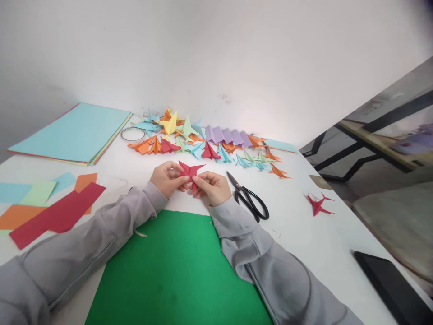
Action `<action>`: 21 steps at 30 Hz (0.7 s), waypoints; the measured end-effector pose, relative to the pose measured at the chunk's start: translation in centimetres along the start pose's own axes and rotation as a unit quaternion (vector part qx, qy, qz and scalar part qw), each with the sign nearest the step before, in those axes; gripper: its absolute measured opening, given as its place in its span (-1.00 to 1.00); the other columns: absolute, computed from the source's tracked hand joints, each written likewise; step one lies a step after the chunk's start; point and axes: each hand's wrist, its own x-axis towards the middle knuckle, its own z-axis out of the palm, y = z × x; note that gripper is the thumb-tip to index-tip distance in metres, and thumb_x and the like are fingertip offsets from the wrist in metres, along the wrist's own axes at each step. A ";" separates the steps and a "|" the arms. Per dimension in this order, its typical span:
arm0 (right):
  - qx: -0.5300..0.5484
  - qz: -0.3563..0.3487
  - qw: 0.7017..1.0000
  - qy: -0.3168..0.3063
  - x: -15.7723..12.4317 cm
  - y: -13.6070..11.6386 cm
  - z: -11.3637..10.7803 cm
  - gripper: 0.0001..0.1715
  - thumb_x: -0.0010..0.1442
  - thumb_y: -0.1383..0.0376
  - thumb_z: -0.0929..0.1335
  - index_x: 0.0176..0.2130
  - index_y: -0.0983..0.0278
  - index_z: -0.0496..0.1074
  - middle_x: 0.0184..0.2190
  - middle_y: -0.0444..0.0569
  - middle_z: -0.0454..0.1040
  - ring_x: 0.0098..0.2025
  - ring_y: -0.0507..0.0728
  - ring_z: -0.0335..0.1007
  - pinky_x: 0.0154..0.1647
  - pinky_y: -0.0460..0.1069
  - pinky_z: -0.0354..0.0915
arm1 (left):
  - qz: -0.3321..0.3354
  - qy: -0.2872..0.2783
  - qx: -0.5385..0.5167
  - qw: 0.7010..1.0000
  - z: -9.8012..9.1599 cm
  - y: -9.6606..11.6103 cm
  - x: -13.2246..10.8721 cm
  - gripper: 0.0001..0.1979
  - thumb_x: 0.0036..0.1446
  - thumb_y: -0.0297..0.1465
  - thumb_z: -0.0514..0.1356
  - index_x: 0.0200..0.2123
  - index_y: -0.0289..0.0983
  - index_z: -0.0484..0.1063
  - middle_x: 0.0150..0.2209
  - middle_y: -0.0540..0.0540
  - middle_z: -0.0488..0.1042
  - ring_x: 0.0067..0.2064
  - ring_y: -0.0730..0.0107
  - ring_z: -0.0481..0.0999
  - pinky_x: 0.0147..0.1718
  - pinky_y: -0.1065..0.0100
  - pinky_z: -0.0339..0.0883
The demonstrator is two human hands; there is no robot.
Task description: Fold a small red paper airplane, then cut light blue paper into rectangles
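A small red folded paper figure (191, 170) with pointed tips is held up between my two hands, above the white table. My left hand (168, 178) pinches its left side between thumb and fingers. On the other side, my right hand (214, 186) grips its lower right part, the thumb lying on the front. The fingers hide some of the folds. Just right of my right hand lie black-handled scissors (248, 197), their blades pointing away from me. A green sheet (169, 266) is spread on the table beneath my forearms.
Folded paper figures (209, 151) in several colours line the wall, with pleated purple paper (228, 135) among them. Stacked coloured sheets (74, 131) lie back left, paper strips (61, 212) nearer. To the right are a red paper figure (318, 205) and a dark phone-like device (389, 284).
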 end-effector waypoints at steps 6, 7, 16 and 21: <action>-0.059 0.005 0.998 -0.030 0.0 0.1 0.0 -0.56 -0.14 -0.01 0.45 -0.57 0.33 0.39 -0.74 -0.12 0.43 -0.72 -0.04 0.32 -0.72 -0.18 0.23 | -0.002 -0.003 -0.004 1.000 -0.1 0.0 0.0 -0.62 -0.24 -0.40 0.38 -0.43 -0.32 0.22 -0.68 0.02 0.47 -0.64 0.46 0.47 -0.64 0.46 0.38; -0.065 0.003 0.997 -0.035 0.1 0.2 0.0 -0.55 -0.13 -0.02 0.44 -0.57 0.33 0.39 -0.73 -0.12 0.43 -0.71 -0.04 0.32 -0.72 -0.18 0.23 | -0.003 -0.003 -0.004 1.000 -0.1 0.0 0.0 -0.62 -0.25 -0.40 0.38 -0.43 -0.32 0.22 -0.68 0.02 0.47 -0.64 0.46 0.47 -0.64 0.46 0.38; -0.076 -0.033 0.996 -0.034 0.2 0.8 -0.2 -0.53 -0.10 -0.05 0.41 -0.55 0.31 0.35 -0.72 -0.15 0.42 -0.73 -0.05 0.28 -0.75 -0.17 0.22 | -0.013 -0.010 0.011 1.000 0.0 0.1 0.0 -0.62 -0.26 -0.39 0.39 -0.44 -0.32 0.24 -0.67 0.00 0.47 -0.64 0.44 0.46 -0.63 0.42 0.38; -0.068 -0.026 0.997 -0.037 0.1 0.6 -0.2 -0.53 -0.10 -0.05 0.41 -0.56 0.31 0.36 -0.73 -0.15 0.42 -0.73 -0.04 0.29 -0.74 -0.16 0.23 | -0.006 -0.014 0.017 1.000 -0.1 0.2 -0.1 -0.62 -0.27 -0.40 0.39 -0.44 -0.32 0.24 -0.67 0.00 0.47 -0.64 0.43 0.46 -0.62 0.40 0.39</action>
